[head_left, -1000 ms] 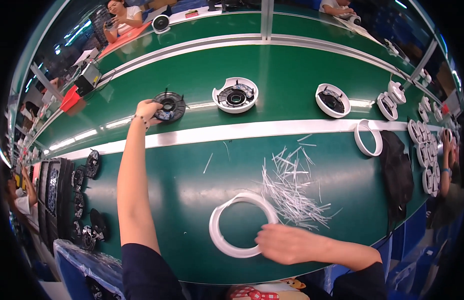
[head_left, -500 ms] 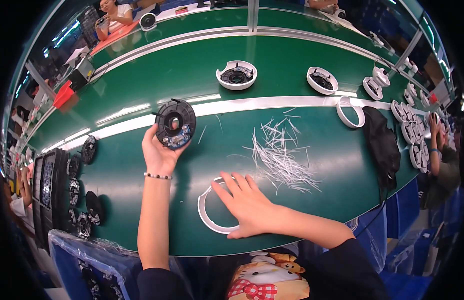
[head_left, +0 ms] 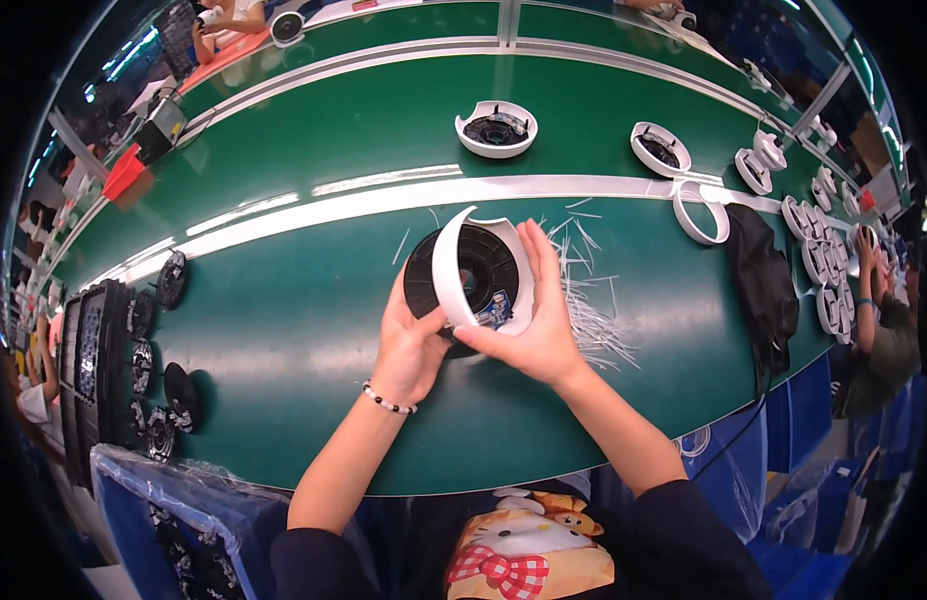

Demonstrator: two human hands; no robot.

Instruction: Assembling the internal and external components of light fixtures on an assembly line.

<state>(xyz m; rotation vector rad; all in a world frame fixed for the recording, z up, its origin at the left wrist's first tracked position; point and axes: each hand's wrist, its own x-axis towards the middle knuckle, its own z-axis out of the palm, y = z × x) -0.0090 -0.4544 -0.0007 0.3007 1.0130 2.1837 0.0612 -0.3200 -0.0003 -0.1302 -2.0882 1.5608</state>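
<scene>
Above the middle of the green table, my left hand (head_left: 406, 350) grips a round black plastic base (head_left: 489, 262) with a hole at its centre and a small blue circuit board. My right hand (head_left: 546, 325) is closed on a white plastic ring (head_left: 447, 268) that has a notch in its upper edge. The ring stands tilted in front of the base, and the base's left part sticks out past it. Whether the two parts are seated together I cannot tell. My left fingertips are hidden behind the base.
Thin white strips (head_left: 594, 325) lie heaped right of my hands. Farther right are another white ring (head_left: 702, 213), a black cloth (head_left: 759, 290) and several white housings (head_left: 829, 250). More black bases (head_left: 182, 395) stand left beside a black tray (head_left: 89, 365). A white housing (head_left: 497, 130) sits at the back.
My right hand has lifted the white ring off the table and brought it up to the black base. My left hand has moved right with the base.
</scene>
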